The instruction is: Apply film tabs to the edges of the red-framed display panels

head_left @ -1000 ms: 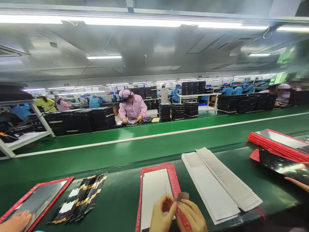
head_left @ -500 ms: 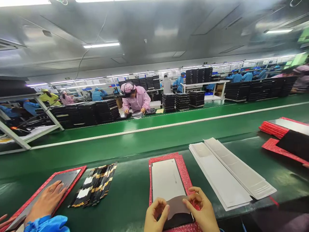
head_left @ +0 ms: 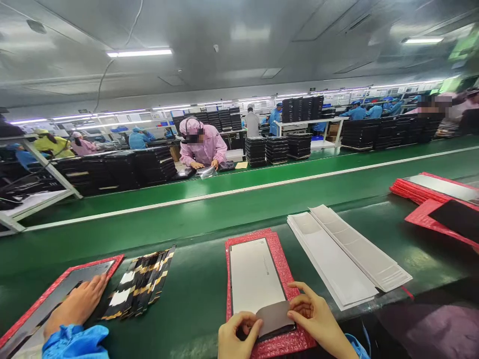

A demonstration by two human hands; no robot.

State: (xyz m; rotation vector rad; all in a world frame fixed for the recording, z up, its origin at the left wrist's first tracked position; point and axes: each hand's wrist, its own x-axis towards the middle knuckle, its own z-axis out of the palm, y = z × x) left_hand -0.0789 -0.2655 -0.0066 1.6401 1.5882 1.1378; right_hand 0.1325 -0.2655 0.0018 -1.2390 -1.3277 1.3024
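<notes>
In the head view, a grey sheet [head_left: 275,319] covers only the lower end of a white-faced flat panel [head_left: 256,274] on a red bubble-wrap bag [head_left: 229,294], and most of the panel is left bare. The left hand [head_left: 239,335] and right hand [head_left: 312,311] are curled at the sheet's edges, though whether either grip is pinching it cannot be told

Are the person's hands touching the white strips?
No, the left hand and right hand hold a grey film; the white strips lie apart.
</notes>
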